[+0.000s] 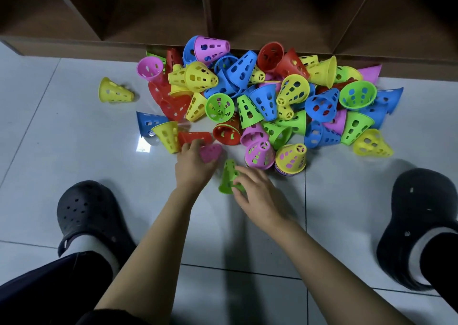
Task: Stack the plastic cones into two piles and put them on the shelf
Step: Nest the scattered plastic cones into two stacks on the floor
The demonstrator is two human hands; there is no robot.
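Observation:
A heap of perforated plastic cones (260, 94) in red, yellow, blue, green and pink lies on the tiled floor in front of a brown wooden shelf (247, 15). My left hand (192, 163) grips a pink cone (210, 152) at the heap's near edge. My right hand (255, 191) holds a green cone (229, 176) just above the floor. Two short upright stacks stand nearby, one topped by a pink cone (259, 154), the other by a yellow cone (291, 158).
A lone yellow cone (114, 90) lies on the floor to the left of the heap. My two feet in black clogs (86, 215) (421, 223) stand either side of my arms. The shelf has several open compartments along the top.

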